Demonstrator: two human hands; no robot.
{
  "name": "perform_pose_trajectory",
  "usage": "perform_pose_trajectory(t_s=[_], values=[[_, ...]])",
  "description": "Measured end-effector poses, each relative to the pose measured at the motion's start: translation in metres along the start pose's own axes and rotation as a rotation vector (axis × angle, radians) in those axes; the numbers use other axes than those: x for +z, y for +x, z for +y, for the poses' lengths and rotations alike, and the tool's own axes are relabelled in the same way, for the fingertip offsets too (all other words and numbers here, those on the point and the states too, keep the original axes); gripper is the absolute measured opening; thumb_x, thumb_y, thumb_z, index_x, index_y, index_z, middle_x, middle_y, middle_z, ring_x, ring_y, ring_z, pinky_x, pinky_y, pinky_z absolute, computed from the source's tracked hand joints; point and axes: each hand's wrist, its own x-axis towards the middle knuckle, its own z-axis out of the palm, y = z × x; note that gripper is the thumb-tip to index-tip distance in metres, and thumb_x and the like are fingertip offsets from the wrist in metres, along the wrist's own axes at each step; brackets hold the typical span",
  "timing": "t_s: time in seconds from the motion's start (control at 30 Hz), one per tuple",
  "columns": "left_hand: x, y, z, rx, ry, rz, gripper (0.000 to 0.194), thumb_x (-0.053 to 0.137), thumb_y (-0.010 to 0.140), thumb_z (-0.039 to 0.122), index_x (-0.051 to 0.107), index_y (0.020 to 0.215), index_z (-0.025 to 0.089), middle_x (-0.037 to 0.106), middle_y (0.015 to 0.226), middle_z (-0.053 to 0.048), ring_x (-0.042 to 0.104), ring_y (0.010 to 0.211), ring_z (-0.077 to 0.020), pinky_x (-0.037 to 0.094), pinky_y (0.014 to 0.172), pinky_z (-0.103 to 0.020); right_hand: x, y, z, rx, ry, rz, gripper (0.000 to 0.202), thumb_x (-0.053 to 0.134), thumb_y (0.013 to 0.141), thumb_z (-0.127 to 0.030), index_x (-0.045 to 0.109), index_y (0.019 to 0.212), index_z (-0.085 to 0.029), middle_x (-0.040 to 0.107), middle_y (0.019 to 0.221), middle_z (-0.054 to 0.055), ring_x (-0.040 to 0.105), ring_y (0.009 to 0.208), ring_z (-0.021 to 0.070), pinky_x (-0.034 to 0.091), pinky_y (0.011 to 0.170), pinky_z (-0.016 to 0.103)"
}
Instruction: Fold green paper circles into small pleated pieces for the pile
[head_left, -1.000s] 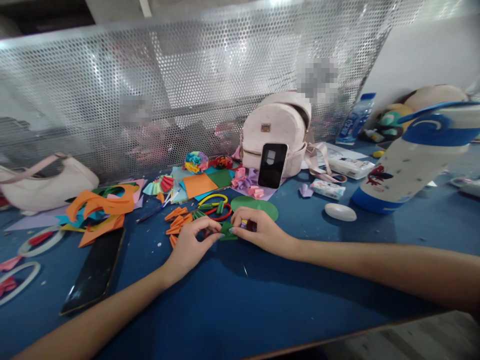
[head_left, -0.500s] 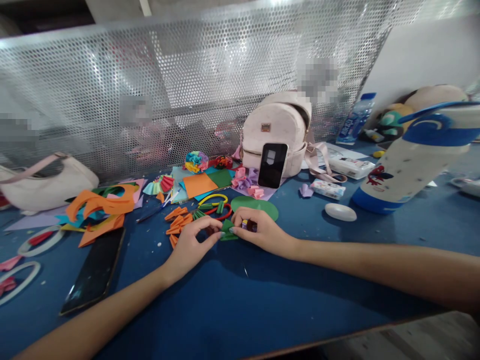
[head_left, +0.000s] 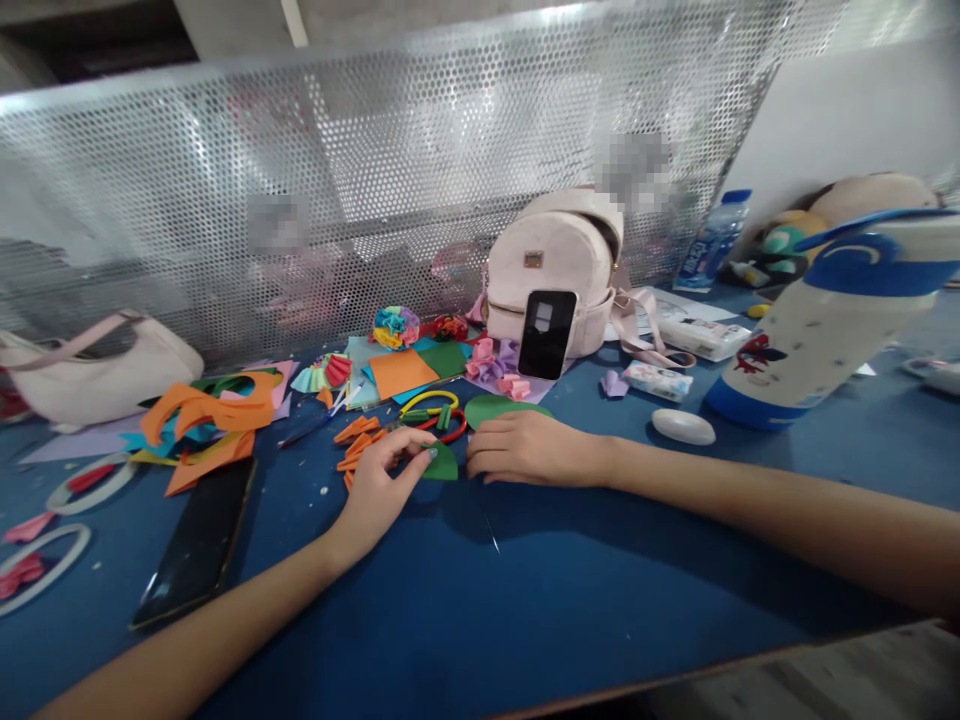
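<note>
My left hand (head_left: 382, 475) pinches a small folded green paper piece (head_left: 444, 462) with a rounded edge between thumb and fingertips. To its right, my right hand (head_left: 529, 447) is palm-down over the table, fingers lowered and apart from that piece; its thumb and palm are hidden. Behind the right hand lies a green paper stack or sheet with a round edge (head_left: 506, 406), partly covered. Scissors with yellow and red handles (head_left: 452, 425) rest just beyond my left fingers, small folded green pieces on them. Folded orange paper pieces (head_left: 356, 432) lie beside the left hand.
A thin shiny needle-like thing (head_left: 493, 535) lies in front of my hands. A dark phone (head_left: 199, 540) is at left, a propped phone (head_left: 547, 335) against the pink backpack (head_left: 551, 250). At right stand a large bottle (head_left: 817, 335) and a white oval object (head_left: 683, 426).
My right hand has let go of the green paper piece and turned palm-down to its right. The left hand keeps the piece, shifted slightly left.
</note>
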Motion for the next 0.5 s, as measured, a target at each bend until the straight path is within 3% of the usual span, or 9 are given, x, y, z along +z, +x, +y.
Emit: perform_pose_trajectory(t_s=[0.13, 0.5], values=[[0.000, -0.001, 0.004, 0.009, 0.016, -0.038, 0.008, 0.062, 0.089, 0.024, 0.069, 0.087, 0.020, 0.062, 0.074, 0.001, 0.059, 0.069, -0.0149, 0.046, 0.068, -0.026, -0.015, 0.003, -0.005, -0.064, -0.025, -0.074, 0.028, 0.040, 0.108, -0.038, 0.062, 0.110, -0.020, 0.067, 0.112, 0.006, 0.058, 0.103, 0.0204, 0.040, 0.079, 0.032], [0.001, 0.000, 0.002, 0.004, 0.011, -0.080, 0.008, 0.060, 0.090, 0.023, 0.067, 0.089, 0.019, 0.067, 0.081, -0.001, 0.062, 0.075, -0.0157, 0.050, 0.073, -0.028, -0.019, 0.010, -0.035, -0.068, -0.100, -0.111, 0.029, 0.038, 0.109, -0.026, 0.061, 0.094, -0.018, 0.063, 0.090, 0.006, 0.052, 0.079, 0.0187, 0.037, 0.069, 0.033]])
